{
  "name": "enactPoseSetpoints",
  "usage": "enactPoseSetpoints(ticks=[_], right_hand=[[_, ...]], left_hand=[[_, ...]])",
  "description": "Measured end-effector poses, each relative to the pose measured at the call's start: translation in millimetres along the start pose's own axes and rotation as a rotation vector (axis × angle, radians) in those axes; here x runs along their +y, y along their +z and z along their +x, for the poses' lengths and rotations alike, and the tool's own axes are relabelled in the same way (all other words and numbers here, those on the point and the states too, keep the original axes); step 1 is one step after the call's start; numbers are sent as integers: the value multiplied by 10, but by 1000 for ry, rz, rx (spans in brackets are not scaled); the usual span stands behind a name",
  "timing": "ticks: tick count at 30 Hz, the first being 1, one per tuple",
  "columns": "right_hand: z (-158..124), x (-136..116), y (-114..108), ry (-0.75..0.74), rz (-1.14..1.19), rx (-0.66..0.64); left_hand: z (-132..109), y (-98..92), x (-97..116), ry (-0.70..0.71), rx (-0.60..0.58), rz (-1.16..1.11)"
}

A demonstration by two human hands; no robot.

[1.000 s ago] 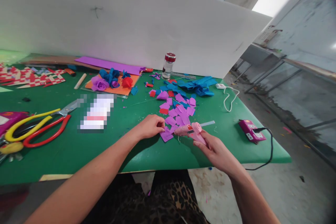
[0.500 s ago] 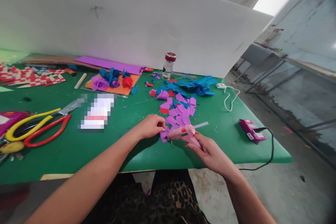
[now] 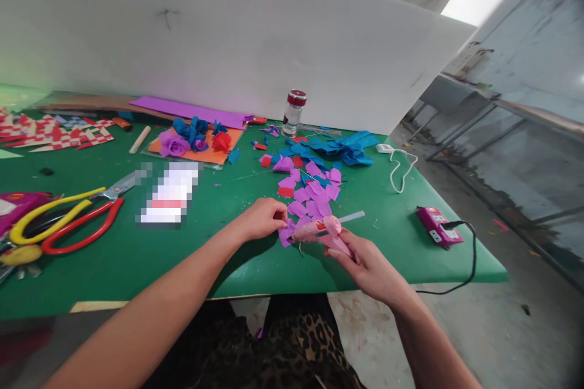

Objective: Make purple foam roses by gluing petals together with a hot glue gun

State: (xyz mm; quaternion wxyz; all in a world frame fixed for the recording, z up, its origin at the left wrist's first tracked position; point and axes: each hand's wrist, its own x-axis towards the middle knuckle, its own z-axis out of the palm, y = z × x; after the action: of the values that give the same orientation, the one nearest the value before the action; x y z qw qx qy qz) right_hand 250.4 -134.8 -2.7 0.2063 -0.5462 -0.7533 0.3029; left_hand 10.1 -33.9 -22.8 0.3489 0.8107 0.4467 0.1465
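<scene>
Near the table's front edge my left hand (image 3: pixel 264 219) pinches a purple paper piece (image 3: pixel 287 234). My right hand (image 3: pixel 360 255) is wrapped round the handle of a pink glue gun (image 3: pixel 322 230), a clear glue stick (image 3: pixel 353 216) poking out of its back. The gun's nozzle points left and meets or nearly meets the purple piece; the exact contact is too small to tell. Just beyond the hands lie loose purple petals (image 3: pixel 314 191), with red and blue scraps mixed among them.
Blue crepe paper (image 3: pixel 349 149) and a red-lidded jar (image 3: pixel 293 114) stand behind the petals. Finished paper flowers (image 3: pixel 174 143) lie on an orange sheet at left. Large scissors (image 3: pixel 82 213) are further left. A purple power box (image 3: pixel 438 228) with a black cord sits at right.
My right hand and the back of the glue gun have shifted very slightly to the right. My left hand stays on the purple piece.
</scene>
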Motion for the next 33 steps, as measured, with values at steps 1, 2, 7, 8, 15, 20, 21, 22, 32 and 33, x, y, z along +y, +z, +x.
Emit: enactPoseSetpoints(ticks=[1, 2, 7, 8, 15, 20, 21, 22, 32, 33], right_hand=[[7, 3, 7, 0, 0, -3], [11, 9, 10, -2, 4, -2], [-4, 41, -29, 6, 8, 25], [-12, 37, -41, 9, 4, 31], [-71, 3, -171, 45, 143, 67], [-85, 146, -241, 161, 508, -17], [-79, 188, -232, 170, 589, -14], [-71, 233, -218, 178, 660, -8], [45, 686, -308, 332, 922, 133], [60, 709, -327, 329, 911, 142]], left_hand=[[0, -1, 0, 0, 0, 1], [0, -2, -1, -1, -1, 1], [0, -5, 4, 2, -4, -9], [0, -5, 7, 0, -4, -9], [-1, 0, 4, 1, 3, -18], [2, -1, -11, 11, 0, -16], [3, -4, -14, 6, -1, -24], [3, -9, -17, -1, 1, -41], [-44, -84, -10, -185, -3, -793], [-43, -83, -14, -204, -15, -882]])
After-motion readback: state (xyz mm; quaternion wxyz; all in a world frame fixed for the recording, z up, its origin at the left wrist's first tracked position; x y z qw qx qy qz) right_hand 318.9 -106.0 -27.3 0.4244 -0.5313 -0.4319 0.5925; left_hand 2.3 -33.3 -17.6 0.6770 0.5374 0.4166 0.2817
